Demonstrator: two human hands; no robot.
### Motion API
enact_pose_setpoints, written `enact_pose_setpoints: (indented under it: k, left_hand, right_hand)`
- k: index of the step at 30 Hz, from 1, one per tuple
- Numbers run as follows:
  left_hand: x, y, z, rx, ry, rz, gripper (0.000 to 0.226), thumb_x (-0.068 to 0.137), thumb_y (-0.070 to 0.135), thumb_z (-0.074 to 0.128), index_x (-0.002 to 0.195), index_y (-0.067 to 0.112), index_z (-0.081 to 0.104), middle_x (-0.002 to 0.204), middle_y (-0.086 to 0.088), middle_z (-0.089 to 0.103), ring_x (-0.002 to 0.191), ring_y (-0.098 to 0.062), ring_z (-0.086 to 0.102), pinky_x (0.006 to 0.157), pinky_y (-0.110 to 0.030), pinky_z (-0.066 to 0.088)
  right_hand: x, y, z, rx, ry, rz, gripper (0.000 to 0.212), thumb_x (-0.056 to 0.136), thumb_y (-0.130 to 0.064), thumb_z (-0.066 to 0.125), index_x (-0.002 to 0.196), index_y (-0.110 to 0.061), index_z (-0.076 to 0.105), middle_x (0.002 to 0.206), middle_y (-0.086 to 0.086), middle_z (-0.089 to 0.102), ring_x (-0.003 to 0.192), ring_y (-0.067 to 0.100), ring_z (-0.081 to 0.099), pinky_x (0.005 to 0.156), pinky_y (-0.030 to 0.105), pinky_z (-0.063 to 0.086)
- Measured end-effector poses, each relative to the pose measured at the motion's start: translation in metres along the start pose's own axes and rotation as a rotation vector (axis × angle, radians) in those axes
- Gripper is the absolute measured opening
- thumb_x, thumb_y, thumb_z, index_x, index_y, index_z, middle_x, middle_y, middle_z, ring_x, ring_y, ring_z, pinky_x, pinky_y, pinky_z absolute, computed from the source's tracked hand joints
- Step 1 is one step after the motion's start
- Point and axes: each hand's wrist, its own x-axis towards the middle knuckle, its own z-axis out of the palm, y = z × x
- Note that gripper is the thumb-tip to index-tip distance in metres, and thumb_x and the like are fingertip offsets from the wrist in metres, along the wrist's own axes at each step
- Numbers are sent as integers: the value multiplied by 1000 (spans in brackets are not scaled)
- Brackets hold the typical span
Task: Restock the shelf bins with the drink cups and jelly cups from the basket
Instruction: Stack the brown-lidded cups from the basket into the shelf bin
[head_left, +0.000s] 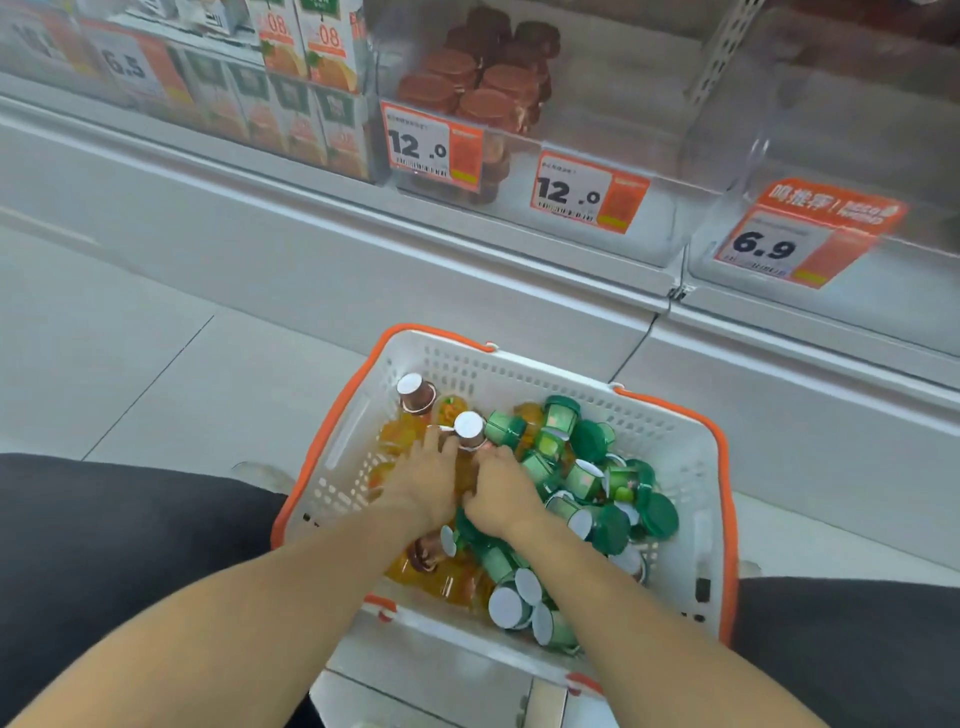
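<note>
Grip: left hand (423, 486) and right hand (498, 496) are both down in the basket (670, 457), close together around a brown drink cup (469, 432) lying with its white foil end up. Left fingers reach alongside the cup and touch it; right fingers curl at its lower side. Whether either hand has truly closed on the cup cannot be told, since the fingertips are hidden among the goods.

Head view, contents of basket: white, orange-rimmed, on the floor between the person's knees.
- Second brown drink cup (415, 396), far left corner, foil end up.
- A third brown cup (427, 552), beneath the left wrist, partly covered.
- Green-lidded cups (597, 483), many, tumbled over the right half.
- Orange jelly cups (395, 434), along the left side and bottom, partly buried.

Head view, shelf:
- Clear shelf bin (597, 104) above the two 12.0 price tags (434, 143), holding stacked brown-lidded cups (467, 88) in its left part, right part bare.
- Adjoining bin over a 6.9 tag (779, 244), contents not visible.
- Juice cartons (311, 47) to the left.

Step in hand, by judgement: picking a brown cup out of the basket; most stock is not yet shelved. The next move calls for a firm hold on the cup, lifting it free of its neighbours, and setting it upright among the matching brown-lidded cups.
</note>
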Motion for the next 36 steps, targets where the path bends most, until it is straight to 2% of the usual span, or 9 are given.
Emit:
enact_pose_setpoints:
  k: [4,7,10,15,19,26,30,33,36]
  left_hand:
    - [6,-3,18,141,-47,79,91,91,25,58,156,28,-5,164,-5,-10,150,-33,-6,120,-50,15]
    - [18,-11,16,165,19,127,93,85,26,67,155,30,6,157,-6,17,144,-32,16,111,-44,30]
    - [27,-14,13,190,114,97,76,82,25,68,146,26,26,141,-4,37,129,-26,34,100,-37,36]
    - [30,-13,17,95,183,-12,51,88,23,65,133,22,42,131,-4,44,120,-23,40,102,-34,36]
    - [31,-19,17,27,225,-22,73,87,25,68,148,19,29,136,-4,46,127,-24,41,108,-37,36]
    - [24,-27,11,128,201,1,61,83,33,74,134,22,43,142,-8,37,133,-27,35,112,-37,35]
    - [19,-26,-1,-108,182,-53,67,77,32,80,133,20,44,139,-5,46,124,-26,47,106,-35,43]
    - [16,-24,-13,-427,158,-172,54,69,29,86,107,21,47,107,-2,61,99,-23,60,78,-30,50]
    - [16,-23,-18,-614,201,-286,57,64,37,89,105,21,53,96,4,63,91,-17,62,78,-30,53]
  right_hand:
    - [-2,-2,7,-16,-5,-5,57,93,-14,56,146,-3,40,155,16,32,145,29,28,120,34,24]
    - [6,-2,17,-20,20,78,64,89,-18,60,147,-6,39,156,11,28,138,28,36,117,36,33]
    - [17,-1,21,-85,46,115,54,89,-18,57,140,-5,45,142,14,42,125,31,43,110,38,37]
    - [31,8,22,-238,75,87,49,92,-8,56,140,-7,44,140,12,44,129,30,39,107,37,40]
    - [42,7,22,-372,71,52,55,93,-1,53,145,-8,39,145,11,38,131,32,36,105,40,42]
    - [48,10,25,-614,143,-14,58,88,-6,65,142,-11,45,140,9,43,125,30,42,101,39,41]
    - [46,17,23,-678,185,-73,62,84,-8,71,140,-12,45,138,9,45,127,31,39,103,42,37]
    - [45,16,26,-670,180,-101,53,85,-9,69,135,-12,51,135,9,50,124,30,41,102,41,38]
    - [44,19,24,-581,176,-118,49,86,-5,68,133,-12,55,134,8,52,122,28,42,103,39,40]
